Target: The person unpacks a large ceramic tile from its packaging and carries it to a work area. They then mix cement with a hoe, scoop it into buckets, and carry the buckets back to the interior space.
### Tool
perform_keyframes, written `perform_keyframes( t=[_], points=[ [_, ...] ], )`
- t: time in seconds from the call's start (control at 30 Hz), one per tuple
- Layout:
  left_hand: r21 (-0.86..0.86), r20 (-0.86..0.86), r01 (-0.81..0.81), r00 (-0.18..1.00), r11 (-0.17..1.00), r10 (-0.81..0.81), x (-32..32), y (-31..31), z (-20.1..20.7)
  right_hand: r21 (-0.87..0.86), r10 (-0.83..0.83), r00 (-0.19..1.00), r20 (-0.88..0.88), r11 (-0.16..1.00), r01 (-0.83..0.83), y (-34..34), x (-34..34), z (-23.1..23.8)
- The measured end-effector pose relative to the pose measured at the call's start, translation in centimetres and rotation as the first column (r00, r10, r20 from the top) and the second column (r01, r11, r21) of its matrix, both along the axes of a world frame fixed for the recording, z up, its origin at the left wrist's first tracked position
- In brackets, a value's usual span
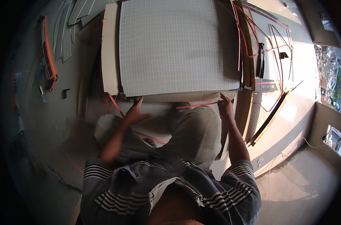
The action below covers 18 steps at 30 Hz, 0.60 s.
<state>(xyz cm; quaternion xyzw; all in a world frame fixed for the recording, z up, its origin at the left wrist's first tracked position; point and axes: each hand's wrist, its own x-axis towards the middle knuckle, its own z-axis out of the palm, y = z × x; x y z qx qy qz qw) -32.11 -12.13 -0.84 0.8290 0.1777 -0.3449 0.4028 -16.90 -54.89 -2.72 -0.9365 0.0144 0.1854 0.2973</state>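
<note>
A large grey tile [178,48], its upper face marked with a raised grid, lies in front of me in a brown cardboard box [111,52]. My left hand [135,113] reaches to the near left of the box, fingertips touching its front edge, thumb spread away and nothing seen in the grasp. At the near right corner my right hand [226,107] has its fingers curled against the cardboard edge. What they grip there is hidden. A loose red strap [195,106] runs across the front, its right end close to my right hand.
An orange and black tile cutter [48,56] lies on the left floor near thin offcut strips [66,41]. More strapped boxes [269,56] and tangled red straps stand on the right, beside a long cardboard strip [269,118]. A white cable [269,183] crosses the floor at right.
</note>
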Motion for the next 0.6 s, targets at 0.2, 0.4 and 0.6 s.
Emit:
perform_keyframes(
  t=[0.2, 0.4, 0.6],
  points=[
    [0.03, 0.341, -0.386, 0.871, 0.922, 0.354, -1.7, 1.0, -0.2, -0.196, 0.187, 0.812, 0.553, 0.976, -0.092, 0.2, 5.6, 5.1],
    [-0.097, 0.469, -0.598, 0.677, 0.795, 0.567, -0.7, 1.4, 0.3, -0.442, 0.133, 0.941, 0.312, 0.897, 0.02, 0.5, 8.5, 3.8],
    [0.127, 0.696, -0.673, 0.584, 0.729, 0.418, -1.0, 1.9, -0.6, -0.427, 0.048, 0.967, 0.251, 0.902, 0.066, -1.1, 10.4, 2.2]
  ],
)
